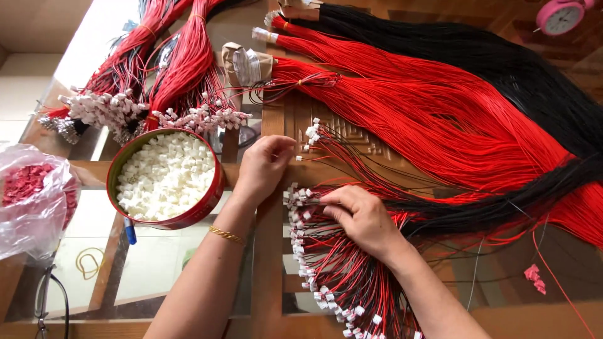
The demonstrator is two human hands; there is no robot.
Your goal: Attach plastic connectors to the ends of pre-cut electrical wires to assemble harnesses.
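Both hands work close together at the middle of the tabletop [270,251]. Nearest the camera, the right hand [363,220] lies with fingers curled down on a fan of red and black wires with white connectors [326,276], pressing them flat; whether its grip actually pinches a wire cannot be told, since the fingertips are tucked under. Just beyond it, the left hand [264,166] (a thin gold bracelet [226,236] on its wrist) has its grip closed, thumb and fingertips pinched by the end of a wire in a smaller spray of connector-tipped wires [326,141].

Open room is scarce. Left of the left hand, almost touching the wrist, stands a round red tin of loose white connectors [164,179], and further left a clear plastic bag of red parts [31,194] sits at the tabletop's edge. A blue pen [129,231] pokes out from under the tin. To the right, long hanks of red wire [427,107] and black wire [502,63] sweep across most of the surface. Farther back lie finished red bundles with white connectors [169,88]. At the far right corner, a pink alarm clock [561,16].
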